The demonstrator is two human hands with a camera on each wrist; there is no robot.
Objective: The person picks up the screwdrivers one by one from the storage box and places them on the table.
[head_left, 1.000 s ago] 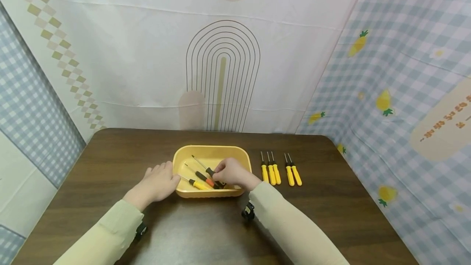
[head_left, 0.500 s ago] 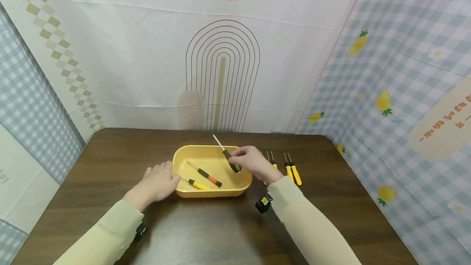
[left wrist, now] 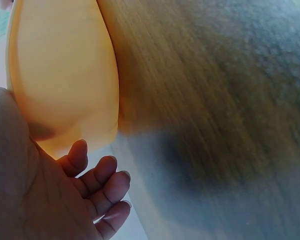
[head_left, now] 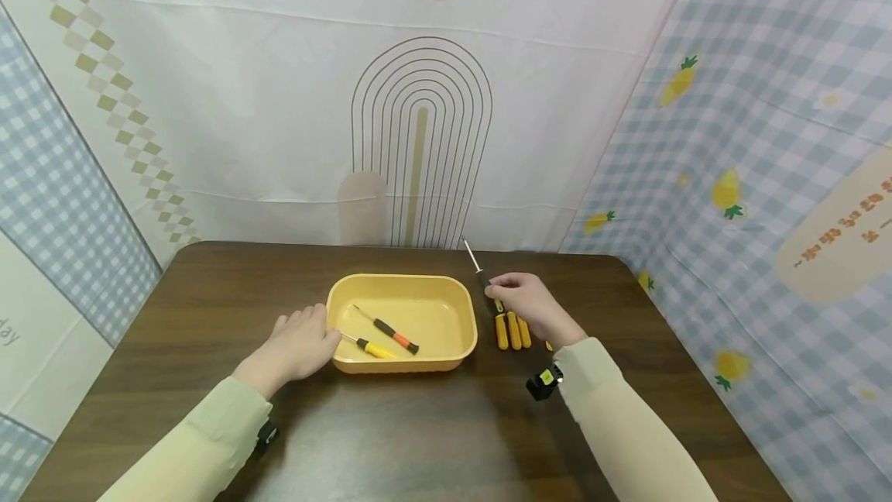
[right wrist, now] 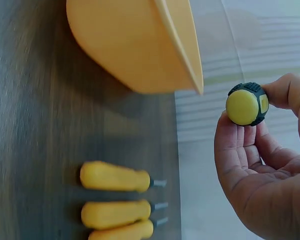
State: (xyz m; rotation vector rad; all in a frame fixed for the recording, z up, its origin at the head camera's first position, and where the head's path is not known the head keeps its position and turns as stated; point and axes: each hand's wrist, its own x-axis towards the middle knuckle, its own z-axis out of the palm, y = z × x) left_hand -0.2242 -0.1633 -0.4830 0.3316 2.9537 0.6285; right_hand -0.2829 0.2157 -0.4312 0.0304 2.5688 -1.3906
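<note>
My right hand (head_left: pixel 527 303) pinches a screwdriver (head_left: pixel 481 276) by its black handle between thumb and fingers, shank pointing up and away. Its yellow end cap (right wrist: pixel 241 107) faces the right wrist camera. The hand is right of the yellow bin (head_left: pixel 403 366), over yellow-handled screwdrivers (head_left: pixel 514 330) lying side by side. My left hand (head_left: pixel 296 343) rests against the bin's left end, thumb at the rim and fingers (left wrist: pixel 109 190) loosely bent. In the bin lie a black-and-orange screwdriver (head_left: pixel 396 335) and a yellow-and-black screwdriver (head_left: pixel 375 348).
The dark wooden table (head_left: pixel 390 432) ends at a white printed cloth (head_left: pixel 279 138) behind it. Blue checked cloth (head_left: pixel 753 177) hangs at the right. Another yellow handle (head_left: pixel 549 346) shows partly beneath the right hand.
My right hand has lifted the black-handled screwdriver out of the bin and carried it right, over the row of yellow screwdrivers. The left hand and the bin have stayed put.
</note>
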